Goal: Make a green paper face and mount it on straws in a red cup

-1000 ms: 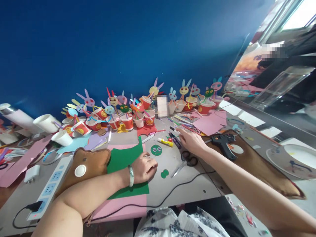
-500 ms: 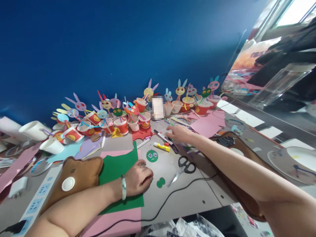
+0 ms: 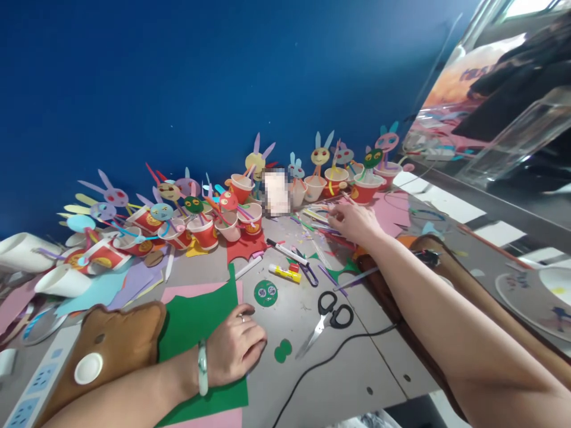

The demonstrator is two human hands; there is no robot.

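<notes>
The left hand (image 3: 234, 353) lies to the left of the scissors (image 3: 328, 314), on the near edge of a green paper sheet (image 3: 196, 324). Its fingers are curled under and pressed together against the sheet; whether they cover anything cannot be told. A pale bracelet (image 3: 203, 375) sits on that wrist.

The right hand (image 3: 354, 223) is stretched out well beyond the scissors, over a scatter of coloured paper strips (image 3: 314, 215). Its fingers are bent down among them, and whether they pinch one cannot be told.

The scissors lie shut on the grey counter (image 3: 348, 368). A small green cut-out (image 3: 282, 351) lies just left of their blades, and a green disc with eyes (image 3: 266, 293) farther left. A yellow glue stick (image 3: 284, 273) lies beyond them to the left. Far behind stands a row of paper cups (image 3: 205, 232) with rabbit faces.
</notes>
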